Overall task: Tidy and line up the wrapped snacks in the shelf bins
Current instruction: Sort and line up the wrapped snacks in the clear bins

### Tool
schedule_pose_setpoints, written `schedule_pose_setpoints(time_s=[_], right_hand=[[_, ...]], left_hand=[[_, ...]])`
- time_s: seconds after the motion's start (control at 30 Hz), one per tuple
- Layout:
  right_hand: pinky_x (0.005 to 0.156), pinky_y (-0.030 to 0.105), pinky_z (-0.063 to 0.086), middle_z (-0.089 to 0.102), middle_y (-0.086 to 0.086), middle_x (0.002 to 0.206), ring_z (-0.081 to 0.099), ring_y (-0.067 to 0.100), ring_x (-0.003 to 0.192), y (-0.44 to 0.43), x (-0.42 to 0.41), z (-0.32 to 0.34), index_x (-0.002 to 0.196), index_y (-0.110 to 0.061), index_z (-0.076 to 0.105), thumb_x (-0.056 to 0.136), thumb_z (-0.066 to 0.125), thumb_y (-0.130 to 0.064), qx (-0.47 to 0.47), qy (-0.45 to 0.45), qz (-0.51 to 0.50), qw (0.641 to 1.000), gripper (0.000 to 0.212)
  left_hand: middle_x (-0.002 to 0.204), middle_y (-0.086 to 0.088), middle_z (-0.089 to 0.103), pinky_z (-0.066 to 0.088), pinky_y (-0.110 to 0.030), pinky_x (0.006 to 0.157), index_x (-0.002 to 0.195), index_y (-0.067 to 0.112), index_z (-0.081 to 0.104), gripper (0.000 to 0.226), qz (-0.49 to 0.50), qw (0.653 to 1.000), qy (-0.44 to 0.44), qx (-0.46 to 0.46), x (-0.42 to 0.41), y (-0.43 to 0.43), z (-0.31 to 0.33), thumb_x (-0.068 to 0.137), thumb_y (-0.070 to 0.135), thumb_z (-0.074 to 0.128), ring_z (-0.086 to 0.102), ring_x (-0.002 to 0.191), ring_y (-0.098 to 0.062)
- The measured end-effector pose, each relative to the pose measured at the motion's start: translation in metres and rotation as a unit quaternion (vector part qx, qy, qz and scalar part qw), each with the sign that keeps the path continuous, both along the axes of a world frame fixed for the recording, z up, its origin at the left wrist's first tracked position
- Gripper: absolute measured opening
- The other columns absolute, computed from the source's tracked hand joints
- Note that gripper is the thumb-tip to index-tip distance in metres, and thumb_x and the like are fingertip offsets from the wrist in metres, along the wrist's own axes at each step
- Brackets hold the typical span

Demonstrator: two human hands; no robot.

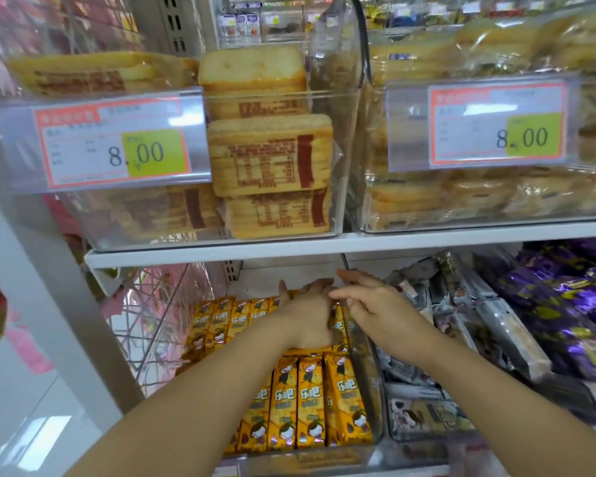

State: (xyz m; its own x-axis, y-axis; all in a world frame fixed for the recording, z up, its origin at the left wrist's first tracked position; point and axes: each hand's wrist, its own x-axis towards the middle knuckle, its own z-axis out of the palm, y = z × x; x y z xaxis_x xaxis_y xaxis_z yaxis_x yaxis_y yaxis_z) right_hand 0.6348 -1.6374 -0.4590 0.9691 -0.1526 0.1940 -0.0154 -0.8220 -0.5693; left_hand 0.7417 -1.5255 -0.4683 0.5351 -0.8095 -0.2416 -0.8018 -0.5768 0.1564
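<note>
Yellow snack packs [221, 321] lie under the flat left hand [307, 311]: five beside it, four near its wrist; right hand [375, 304] slack, empty.

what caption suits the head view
Left hand and right hand reach among yellow snack packs in a clear bin

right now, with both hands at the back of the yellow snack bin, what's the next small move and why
Probably nudge the back-row yellow packs under the left hand square against the clear bin wall by the right hand. The front row already stands even; the back row's right end is hidden under that hand.
</note>
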Motion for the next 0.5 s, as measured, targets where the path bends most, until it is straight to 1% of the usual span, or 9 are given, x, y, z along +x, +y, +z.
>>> schedule_pose_setpoints(time_s=[0.07,0.13,0.17,0.27,0.3,0.37,0.43,0.5], right_hand=[[0.093,0.01,0.031,0.032,-0.011,0.15,0.04,0.002,0.126,-0.001,0.001,-0.002,0.123,-0.023,0.061,0.099,0.04,-0.013,0.008,-0.005,0.007,1.0,0.034],[0.088,-0.001,0.025,0.031,-0.01,0.149,0.036,-0.004,0.122,-0.001,0.001,-0.003,0.124,-0.021,0.06,0.099,0.038,-0.012,0.014,-0.002,0.018,1.0,0.035],[0.089,-0.002,0.023,0.031,-0.01,0.15,0.034,-0.005,0.122,-0.001,0.001,-0.002,0.125,-0.02,0.06,0.099,0.038,-0.012,0.014,-0.001,0.019,1.0,0.035],[0.098,0.007,0.022,0.03,-0.011,0.15,0.03,-0.005,0.125,-0.002,0.001,-0.002,0.126,-0.021,0.059,0.1,0.037,-0.013,0.017,0.001,0.019,1.0,0.035],[0.102,0.011,0.024,0.03,-0.011,0.15,0.03,-0.003,0.128,-0.002,0.001,-0.003,0.126,-0.021,0.059,0.1,0.037,-0.013,0.02,0.0,0.019,1.0,0.035],[0.106,0.016,0.025,0.03,-0.01,0.151,0.032,0.004,0.134,-0.002,0.001,-0.004,0.125,-0.022,0.06,0.1,0.037,-0.014,0.022,-0.002,0.019,1.0,0.035],[0.1,0.015,0.028,0.029,-0.01,0.151,0.034,0.007,0.133,-0.003,0.001,-0.004,0.125,-0.024,0.059,0.1,0.037,-0.014,0.025,-0.003,0.014,1.0,0.035],[0.091,0.016,0.031,0.029,-0.01,0.15,0.04,0.01,0.129,-0.001,0.001,-0.004,0.125,-0.025,0.059,0.1,0.036,-0.015,0.031,0.004,0.008,0.999,0.035]], left_hand=[[0.156,-0.003,0.016,-0.01,-0.068,0.109,0.149,0.022,0.022,0.072,-0.016,0.999,-0.031,0.013,-0.001,0.002,-0.002,0.088,0.045,0.053,0.011,0.145,-0.025],[0.157,-0.002,0.013,-0.011,-0.068,0.108,0.149,0.024,0.024,0.069,-0.023,0.998,-0.037,0.045,-0.001,0.005,-0.002,0.09,0.05,0.048,0.005,0.146,-0.023],[0.159,-0.001,0.01,-0.012,-0.067,0.108,0.15,0.026,0.022,0.07,-0.024,0.997,-0.033,0.06,0.0,0.005,-0.001,0.09,0.052,0.047,0.001,0.146,-0.023],[0.159,0.001,0.005,-0.013,-0.066,0.108,0.149,0.032,0.023,0.07,-0.029,0.996,-0.014,0.081,0.003,0.003,0.002,0.089,0.058,0.046,0.001,0.146,-0.024],[0.158,0.002,0.007,-0.013,-0.066,0.108,0.148,0.033,0.026,0.068,-0.028,0.997,-0.006,0.07,0.004,0.004,0.003,0.089,0.059,0.047,0.005,0.146,-0.025],[0.154,0.003,0.017,-0.014,-0.064,0.109,0.142,0.034,0.039,0.059,-0.026,0.999,-0.01,0.033,0.005,0.007,0.004,0.088,0.058,0.048,0.015,0.143,-0.024],[0.152,0.002,0.022,-0.014,-0.063,0.11,0.136,0.034,0.047,0.051,-0.035,0.998,-0.04,0.03,0.004,0.011,0.004,0.09,0.057,0.045,0.018,0.142,-0.023],[0.155,0.001,0.018,-0.013,-0.062,0.111,0.137,0.035,0.046,0.05,-0.041,0.997,-0.05,0.053,0.001,0.012,0.003,0.092,0.057,0.04,0.015,0.144,-0.024]])
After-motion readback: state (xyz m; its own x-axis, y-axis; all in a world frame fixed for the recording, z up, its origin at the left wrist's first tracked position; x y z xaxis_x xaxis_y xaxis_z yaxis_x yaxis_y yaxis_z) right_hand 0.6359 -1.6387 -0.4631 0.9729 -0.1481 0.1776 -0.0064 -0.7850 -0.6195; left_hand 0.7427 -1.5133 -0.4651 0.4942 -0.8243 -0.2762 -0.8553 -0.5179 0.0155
